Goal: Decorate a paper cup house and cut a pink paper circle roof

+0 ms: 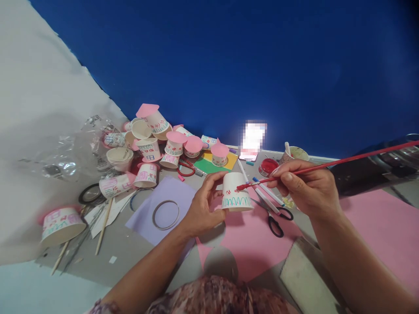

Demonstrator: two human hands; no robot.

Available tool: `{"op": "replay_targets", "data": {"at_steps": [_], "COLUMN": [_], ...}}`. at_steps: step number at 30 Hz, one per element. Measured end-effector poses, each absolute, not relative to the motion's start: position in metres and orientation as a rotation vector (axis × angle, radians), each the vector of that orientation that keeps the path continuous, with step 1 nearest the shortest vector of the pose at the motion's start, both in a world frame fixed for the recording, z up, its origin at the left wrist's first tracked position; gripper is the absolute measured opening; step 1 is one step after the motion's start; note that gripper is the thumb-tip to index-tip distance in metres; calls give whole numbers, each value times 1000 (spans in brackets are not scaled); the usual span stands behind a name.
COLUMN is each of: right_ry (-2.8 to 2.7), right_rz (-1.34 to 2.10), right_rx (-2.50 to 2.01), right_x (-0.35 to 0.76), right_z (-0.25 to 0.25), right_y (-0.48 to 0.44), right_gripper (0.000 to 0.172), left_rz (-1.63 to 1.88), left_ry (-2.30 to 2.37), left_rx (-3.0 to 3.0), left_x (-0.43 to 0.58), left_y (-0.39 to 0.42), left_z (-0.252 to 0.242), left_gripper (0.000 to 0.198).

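A white paper cup (233, 185), turned bottom up, is in my left hand (207, 203), with the fingers closed around its left side. Green wavy lines run along its lower edge, and small red marks dot the side. My right hand (306, 185) pinches a long red paintbrush (314, 167). The brush's red-loaded tip touches or nearly touches the cup beside the red marks. An open jar of red paint (268, 167) stands just behind the brush. Black-handled scissors (274, 220) and white markers (262, 192) lie under and to the right of the cup.
Several decorated cups with pink paper roofs (176, 138) crowd the back left. Pink paper (262, 253) and a purple sheet (140, 222) with a ring (166, 215) cover the table. A lit phone (252, 139) leans against the blue wall. Sticks (104, 226) lie left.
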State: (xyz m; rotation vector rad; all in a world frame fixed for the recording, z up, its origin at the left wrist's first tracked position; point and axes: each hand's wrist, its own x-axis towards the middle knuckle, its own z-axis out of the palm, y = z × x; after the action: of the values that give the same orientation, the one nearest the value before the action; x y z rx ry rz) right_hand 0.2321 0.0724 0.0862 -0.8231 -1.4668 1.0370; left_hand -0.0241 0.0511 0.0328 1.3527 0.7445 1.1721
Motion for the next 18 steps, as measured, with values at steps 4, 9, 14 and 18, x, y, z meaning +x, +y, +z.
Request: {"op": "replay_targets", "data": {"at_steps": [4,9,14,18], "right_ry": [-1454,-1519,-1528,-1540], "right_rz": [1049,1069,1014,994], "right_rx": [-809,-834,-823,-811], "right_x": [232,230,231,232], "right_z": [87,88,87,88], "right_y": [71,68,68,68], "right_gripper": [12,13,10,8], "left_rz": [1166,1155,1152,1149], "left_ry": [751,774,795,803], "left_rx": [1367,1393,1434,1432], "left_x": [-24,-24,-25,-24], "left_y": [51,50,50,50], "left_z": [33,35,35,36], "left_gripper": [77,78,78,77]}}
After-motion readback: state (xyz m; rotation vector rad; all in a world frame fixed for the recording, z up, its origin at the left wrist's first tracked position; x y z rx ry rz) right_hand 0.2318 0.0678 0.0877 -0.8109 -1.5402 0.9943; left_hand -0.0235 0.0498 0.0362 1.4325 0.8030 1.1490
